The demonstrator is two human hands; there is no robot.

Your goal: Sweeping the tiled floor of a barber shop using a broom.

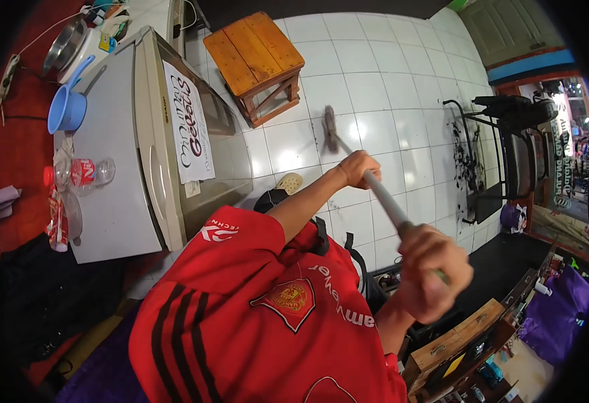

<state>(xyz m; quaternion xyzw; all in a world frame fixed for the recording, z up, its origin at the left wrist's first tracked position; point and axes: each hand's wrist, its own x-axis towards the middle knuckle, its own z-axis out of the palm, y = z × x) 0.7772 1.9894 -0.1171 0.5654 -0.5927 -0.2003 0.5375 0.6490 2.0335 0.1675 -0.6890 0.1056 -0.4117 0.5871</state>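
Both my hands grip the grey pole of a long-handled mop [390,205], which slants away from me to the tiled floor. My left hand [360,168] is closed around the pole partway down. Nearer to me, my right hand [435,272] is wrapped around the upper end, where a bit of green shows between the fingers. The narrow, grey-brown mop head [331,129] rests on the white tiles [378,91], just right of a wooden stool [257,57].
A fridge [116,161] stands at left, with a blue dipper [68,111] and a plastic bottle [93,172] on it. A black metal-framed chair [506,154] is at right, near dark marks on the floor [468,164]. Wooden drawers [456,336] sit at lower right.
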